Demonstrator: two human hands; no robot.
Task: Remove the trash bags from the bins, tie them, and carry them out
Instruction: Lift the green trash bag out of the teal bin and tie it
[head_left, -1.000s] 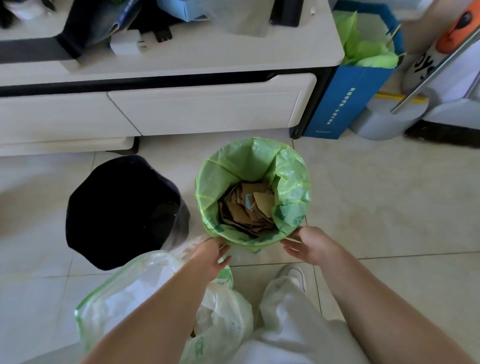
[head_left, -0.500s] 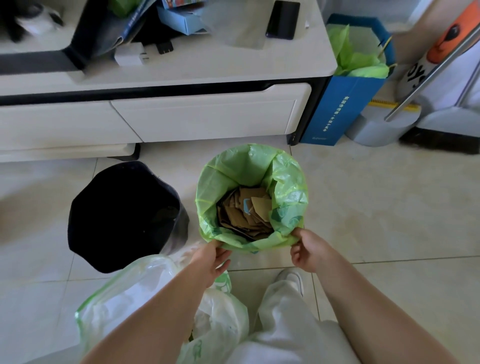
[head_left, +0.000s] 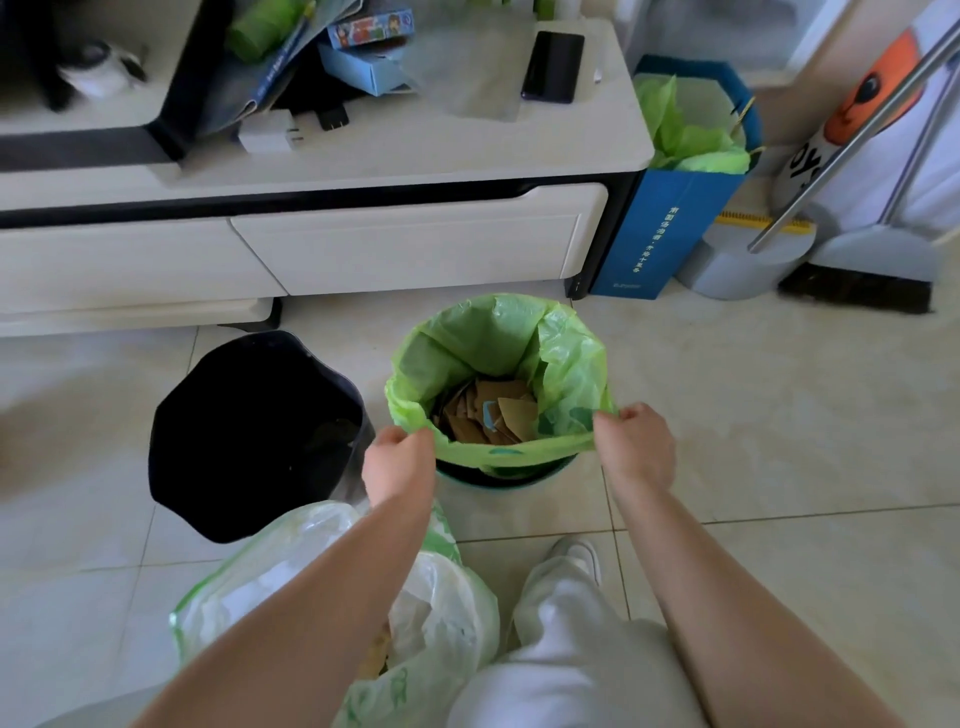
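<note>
The green trash bag (head_left: 498, 353) sits in a small round bin (head_left: 504, 475) on the tiled floor (head_left: 779, 415), just in front of the low white cabinet (head_left: 415, 254). Its top is open, and brown bits of cardboard (head_left: 488, 415) lie inside. The left hand (head_left: 397, 462) is closed on the near left part of the bag's rim, and the right hand (head_left: 631, 441) is closed on the near right part. The fingers of both hands pinch the thin green plastic, and the rim is pulled tight in a line between them. The dark edge of the bin shows under that pulled rim. Just to the left of this bin stands a black bin (head_left: 254, 436) with a dark inside. Near the person's legs, at the bottom, lies a clear bag (head_left: 332, 597) with green edges, full of trash. A blue paper bag (head_left: 670, 218) stands at the right end of the cabinet.
</note>
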